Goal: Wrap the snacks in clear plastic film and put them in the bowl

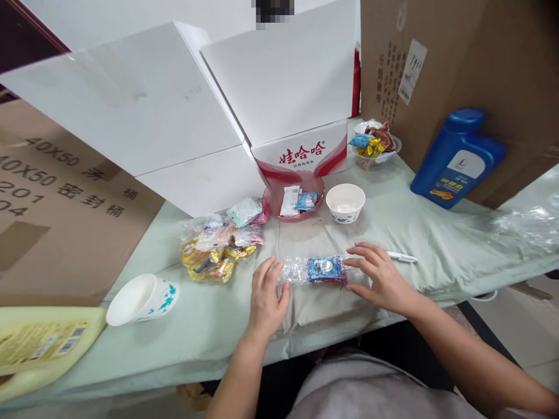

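Observation:
A strip of clear bubble wrap (pixel 293 271) lies flat on the cloth-covered table, and a small blue snack packet (pixel 325 268) rests on it with a bit of red showing under its lower edge. At the strip's left end is my left hand (pixel 267 297), fingers apart, the fingertips at the wrap's edge. My right hand (pixel 379 278) has its fingers spread over the other end, close to the blue packet. Neither hand is closed around anything. Just beyond my right fingers lies a white pen (pixel 402 256), partly hidden by the hand.
Behind are a pink bowl (pixel 271 201) with packets and a white paper bowl (pixel 346 201). Wrapped snacks (pixel 213 247) lie left, near a tipped paper bowl (pixel 163 299) and a yellow bottle (pixel 52 349). A blue bottle (pixel 456 160) and candy bowl (pixel 374 145) stand right, before cardboard boxes (pixel 437 64).

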Tool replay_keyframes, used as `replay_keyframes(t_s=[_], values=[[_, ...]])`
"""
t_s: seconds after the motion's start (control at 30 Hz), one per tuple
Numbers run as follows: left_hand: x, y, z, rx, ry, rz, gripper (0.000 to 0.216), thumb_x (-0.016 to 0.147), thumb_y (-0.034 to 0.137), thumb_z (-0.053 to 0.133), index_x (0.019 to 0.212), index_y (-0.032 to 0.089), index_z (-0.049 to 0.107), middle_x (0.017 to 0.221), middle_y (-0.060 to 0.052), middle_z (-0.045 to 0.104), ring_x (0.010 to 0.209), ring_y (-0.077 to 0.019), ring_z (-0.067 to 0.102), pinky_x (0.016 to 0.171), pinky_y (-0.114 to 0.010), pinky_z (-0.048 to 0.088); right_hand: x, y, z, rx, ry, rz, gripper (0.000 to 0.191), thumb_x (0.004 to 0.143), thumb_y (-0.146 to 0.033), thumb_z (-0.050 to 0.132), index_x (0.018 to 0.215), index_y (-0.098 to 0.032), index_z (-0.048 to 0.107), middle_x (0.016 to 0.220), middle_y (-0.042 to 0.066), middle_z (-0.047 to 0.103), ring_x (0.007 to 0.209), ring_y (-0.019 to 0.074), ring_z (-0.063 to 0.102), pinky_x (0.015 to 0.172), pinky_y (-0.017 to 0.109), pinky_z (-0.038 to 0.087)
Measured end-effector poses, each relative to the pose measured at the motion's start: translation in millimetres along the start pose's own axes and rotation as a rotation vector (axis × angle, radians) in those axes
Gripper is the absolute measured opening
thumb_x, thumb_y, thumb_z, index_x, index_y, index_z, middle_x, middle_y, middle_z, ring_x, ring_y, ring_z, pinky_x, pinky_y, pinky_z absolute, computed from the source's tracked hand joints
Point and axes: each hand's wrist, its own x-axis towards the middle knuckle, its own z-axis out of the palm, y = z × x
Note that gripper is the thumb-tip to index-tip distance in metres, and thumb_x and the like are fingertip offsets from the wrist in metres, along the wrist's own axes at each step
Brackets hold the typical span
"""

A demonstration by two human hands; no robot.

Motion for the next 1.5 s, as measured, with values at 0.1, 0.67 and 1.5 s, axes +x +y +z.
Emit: replay_keyframes(t_s=[0.1,0.67,1.5], values=[[22.3,-2.0,6.5,0.011,-0.135,0.100,0.027,0.088,0.016,0.052,0.110,0.023,0.065,0.133,-0.010,0.056,0.133,-0.0302,0.044,0.106,-0.050,0.041,8.4,3.5,4.0,-0.099,-0.102,-0.036,0.016,0.088,-0.028,0.063,0.101,-0.021,0.066,0.129,0.012,0.060,0.131,0.0360,0.043,0.098,0.054,0.039],[42.5,13.2,16.4,0.055,-0.209,0.115,0.017,0.091,0.025,0.057,0.105,0.017,0.063,0.095,-0.007,0.068,0.091,-0.0231,0.061,0.081,-0.037,0.048,50.3,5.4,12.6,-0.036,-0.237,-0.052,0.023,0.094,-0.024,0.053,0.113,-0.016,0.062,0.103,0.011,0.070,0.098,0.0248,0.062,0.086,0.039,0.046],[52.5,51.3,42.1,-0.139,-0.592,0.119,0.062,0.081,0.020,0.066,0.139,0.024,0.044,0.132,-0.011,0.057,0.124,-0.0306,0.050,0.104,-0.054,0.042,0.6,12.4,28.4,-0.280,-0.302,0.289,0.028,0.098,-0.021,0.040,0.112,-0.018,0.064,0.093,0.008,0.072,0.076,0.0196,0.068,0.064,0.028,0.042]])
